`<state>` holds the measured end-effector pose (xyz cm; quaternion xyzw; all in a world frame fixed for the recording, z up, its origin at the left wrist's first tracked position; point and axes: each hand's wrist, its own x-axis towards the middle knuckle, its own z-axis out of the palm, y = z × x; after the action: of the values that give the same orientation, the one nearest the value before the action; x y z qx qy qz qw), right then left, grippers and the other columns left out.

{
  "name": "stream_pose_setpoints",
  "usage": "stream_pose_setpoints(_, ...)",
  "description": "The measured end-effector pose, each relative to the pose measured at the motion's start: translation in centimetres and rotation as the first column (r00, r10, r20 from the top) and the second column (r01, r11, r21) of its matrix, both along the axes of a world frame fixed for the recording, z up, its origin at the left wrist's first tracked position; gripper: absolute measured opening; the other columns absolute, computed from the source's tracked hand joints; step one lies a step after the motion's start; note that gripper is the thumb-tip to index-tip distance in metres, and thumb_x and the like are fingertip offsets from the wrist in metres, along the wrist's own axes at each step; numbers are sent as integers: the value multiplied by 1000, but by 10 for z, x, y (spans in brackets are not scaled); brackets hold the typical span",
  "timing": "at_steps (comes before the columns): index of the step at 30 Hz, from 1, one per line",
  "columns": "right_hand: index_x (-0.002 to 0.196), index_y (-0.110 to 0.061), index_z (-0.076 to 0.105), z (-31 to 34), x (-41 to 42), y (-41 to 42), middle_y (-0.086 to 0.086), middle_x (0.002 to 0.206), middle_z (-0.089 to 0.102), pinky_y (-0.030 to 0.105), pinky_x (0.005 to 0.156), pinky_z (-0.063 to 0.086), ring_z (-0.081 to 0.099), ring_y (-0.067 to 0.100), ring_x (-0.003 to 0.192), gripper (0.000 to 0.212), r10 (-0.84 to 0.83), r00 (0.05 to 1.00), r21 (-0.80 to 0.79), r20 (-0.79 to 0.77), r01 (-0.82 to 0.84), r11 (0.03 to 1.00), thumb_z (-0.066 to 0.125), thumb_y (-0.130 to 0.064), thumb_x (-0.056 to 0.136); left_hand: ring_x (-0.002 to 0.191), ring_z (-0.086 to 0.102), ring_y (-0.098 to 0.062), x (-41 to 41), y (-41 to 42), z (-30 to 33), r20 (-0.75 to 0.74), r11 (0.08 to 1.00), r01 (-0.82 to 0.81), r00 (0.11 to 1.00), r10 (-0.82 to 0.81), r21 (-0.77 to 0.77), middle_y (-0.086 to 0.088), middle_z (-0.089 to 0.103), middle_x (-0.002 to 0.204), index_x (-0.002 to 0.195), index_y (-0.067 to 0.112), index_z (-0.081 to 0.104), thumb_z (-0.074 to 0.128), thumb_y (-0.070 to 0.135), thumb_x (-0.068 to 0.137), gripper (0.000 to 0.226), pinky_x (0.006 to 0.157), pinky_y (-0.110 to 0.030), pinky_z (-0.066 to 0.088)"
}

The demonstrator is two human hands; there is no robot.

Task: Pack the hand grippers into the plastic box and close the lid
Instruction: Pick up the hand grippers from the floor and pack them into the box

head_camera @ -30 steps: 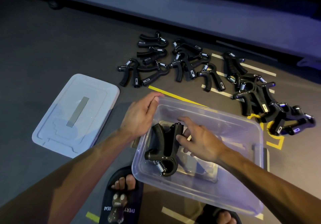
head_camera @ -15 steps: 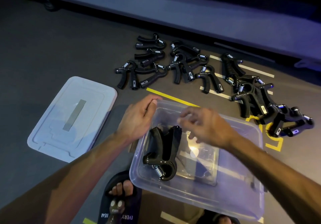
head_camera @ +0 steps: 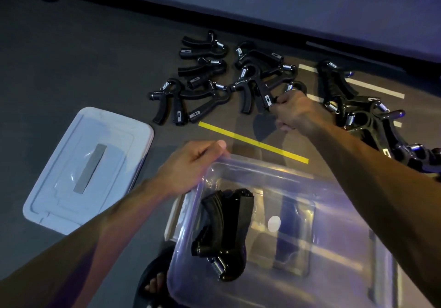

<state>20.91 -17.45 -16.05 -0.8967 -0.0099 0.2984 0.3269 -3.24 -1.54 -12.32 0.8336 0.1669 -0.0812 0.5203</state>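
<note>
step: picking the next gripper off the floor pile to bring to the box.
right hand (head_camera: 294, 112): fingers curled round one gripper (head_camera: 296, 87) in the middle of the pile; only its spring end shows above the knuckles, the handles are hidden.
left hand (head_camera: 191, 164): gripping the box (head_camera: 334, 291) at its far left corner, steadying it.
near the grip: another gripper (head_camera: 254, 88) lies just left of the fingers, touching or overlapping; can't tell which.
packed: one gripper (head_camera: 224, 231) lies in the box's left end, below the left hand.
lid (head_camera: 71, 164): off, flat on the floor, left of the left hand.
do well: lift straight up so the neighbour doesn't snag, lay it beside the packed one, keep the box held.
</note>
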Motion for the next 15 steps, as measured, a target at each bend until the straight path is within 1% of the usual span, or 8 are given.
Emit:
stream_pose_setpoints(1,94,-9,66,-9,6,5,15,70,63,24,39,45,60,25,47,30,-19,1000,0,3,19,1000,65,-29,72,90,69,-19,2,0,-1,-4,1000,10,1000,-10,-6,1,74,89,95,36,73,33,67,94,50,89,-43,53)
stream_pose_setpoints(4,100,-16,70,-23,16,20,13,88,72,27,47,55,72,21,65,27,-77,997,47,-16,78,996,71,-33,79,97,70,-14,5,1,-4,-6,999,37,999,-37,-25,7,76,95,97,39,72,33,64,94,47,96,-44,51)
stream_pose_setpoints(6,107,-19,67,-29,19,26,11,93,72,26,48,54,72,19,70,24,-96,995,78,-38,98,992,72,-29,85,97,70,-16,5,2,-6,2,998,42,999,-42,-37,5,75,95,96,39,73,33,62,96,46,94,-47,51)
stream_pose_setpoints(8,114,-24,57,-30,17,29,10,96,71,29,50,56,71,18,69,29,-111,992,113,-54,117,987,71,-24,88,95,70,-17,5,3,-7,9,998,52,999,-51,-30,4,75,94,95,38,74,34,60,97,46,91,-47,51)
stream_pose_setpoints(10,109,-30,49,-26,14,30,8,92,69,30,52,57,67,17,62,31,-106,994,187,-10,106,977,71,-21,88,94,70,-13,5,2,-6,15,998,51,999,-50,-32,7,75,94,92,38,74,34,58,97,45,91,-45,52)
stream_pose_setpoints(11,108,-31,50,-21,12,30,6,87,68,31,51,57,64,15,57,30,-95,995,242,16,89,966,69,-20,88,94,70,-12,5,2,-6,17,998,47,999,-46,-36,8,75,94,92,37,74,35,58,97,45,91,-44,52)
stream_pose_setpoints(13,108,-29,57,-4,7,30,4,75,62,29,47,55,58,13,51,21,-66,997,370,41,46,928,64,-19,91,93,69,-12,4,2,-5,18,999,39,999,-39,-30,8,75,93,92,35,74,35,59,97,47,90,-43,52)
stream_pose_setpoints(15,101,-25,67,17,1,30,8,73,59,28,50,52,53,13,49,13,-66,997,449,37,43,893,59,-21,93,88,69,-17,3,2,-4,27,999,32,999,-32,3,3,73,88,95,33,73,36,60,97,45,85,-42,53)
